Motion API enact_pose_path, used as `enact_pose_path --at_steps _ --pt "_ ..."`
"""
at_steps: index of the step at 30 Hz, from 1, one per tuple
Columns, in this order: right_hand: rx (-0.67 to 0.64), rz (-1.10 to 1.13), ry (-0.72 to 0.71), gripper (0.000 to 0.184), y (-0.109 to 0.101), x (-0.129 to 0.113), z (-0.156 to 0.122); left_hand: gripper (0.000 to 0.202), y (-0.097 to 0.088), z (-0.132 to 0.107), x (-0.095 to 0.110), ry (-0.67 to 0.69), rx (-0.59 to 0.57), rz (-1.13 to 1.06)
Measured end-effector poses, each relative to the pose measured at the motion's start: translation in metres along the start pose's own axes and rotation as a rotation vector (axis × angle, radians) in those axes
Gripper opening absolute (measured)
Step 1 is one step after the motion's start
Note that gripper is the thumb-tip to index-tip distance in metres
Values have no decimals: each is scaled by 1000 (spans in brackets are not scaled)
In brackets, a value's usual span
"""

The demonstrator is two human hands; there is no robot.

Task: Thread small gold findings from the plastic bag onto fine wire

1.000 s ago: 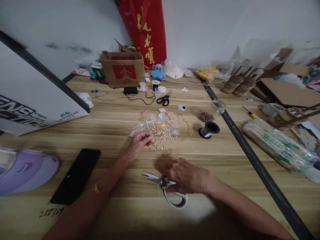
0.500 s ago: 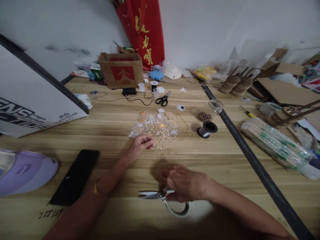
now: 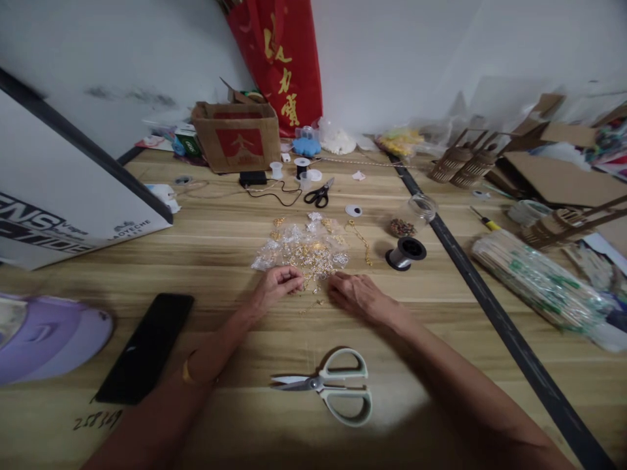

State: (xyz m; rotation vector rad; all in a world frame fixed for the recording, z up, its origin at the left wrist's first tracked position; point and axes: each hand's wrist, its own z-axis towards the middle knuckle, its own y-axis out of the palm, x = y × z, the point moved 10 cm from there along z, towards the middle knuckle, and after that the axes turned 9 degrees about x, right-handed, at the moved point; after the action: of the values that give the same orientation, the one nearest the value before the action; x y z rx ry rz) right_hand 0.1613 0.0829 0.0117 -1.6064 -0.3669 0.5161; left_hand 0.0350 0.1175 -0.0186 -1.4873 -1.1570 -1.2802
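A heap of small gold and silver jewellery findings in clear bags (image 3: 306, 251) lies mid-table. My left hand (image 3: 275, 286) rests at the heap's near edge, fingers curled in a pinch on something too small to name. My right hand (image 3: 360, 295) lies palm down just right of it, fingertips touching the loose gold pieces (image 3: 313, 303); it holds nothing. Grey-handled scissors (image 3: 333, 386) lie free on the wood near me, blades pointing left.
A black phone (image 3: 147, 346) and a purple cap (image 3: 46, 336) sit at the left. A wire spool (image 3: 405, 253), bead pile (image 3: 404, 228), black scissors (image 3: 319, 193), cardboard box (image 3: 239, 136) and bagged sticks (image 3: 536, 281) lie beyond and right. A dark seam (image 3: 490, 307) crosses the table.
My right hand let go of the grey-handled scissors, leaving them on the table, and moved forward to the findings. My left hand stayed pinched at the heap.
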Motion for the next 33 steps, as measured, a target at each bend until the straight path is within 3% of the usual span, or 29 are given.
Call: enact_pose_path --at_steps 13,16,19,23,33 --pt "84 -60 33 12 -12 26 -6 31 1 0 0 10 -9 9" --pt "120 28 -32 13 -21 15 -7 31 2 0 0 14 -18 8" --pt "104 148 -183 14 -27 -13 -9 31 2 0 0 17 -23 10" --pt "74 107 -320 13 -20 -41 -11 31 3 0 0 22 -36 21" --pt "81 -94 -341 19 7 -51 -11 31 3 -1 0 32 -25 25"
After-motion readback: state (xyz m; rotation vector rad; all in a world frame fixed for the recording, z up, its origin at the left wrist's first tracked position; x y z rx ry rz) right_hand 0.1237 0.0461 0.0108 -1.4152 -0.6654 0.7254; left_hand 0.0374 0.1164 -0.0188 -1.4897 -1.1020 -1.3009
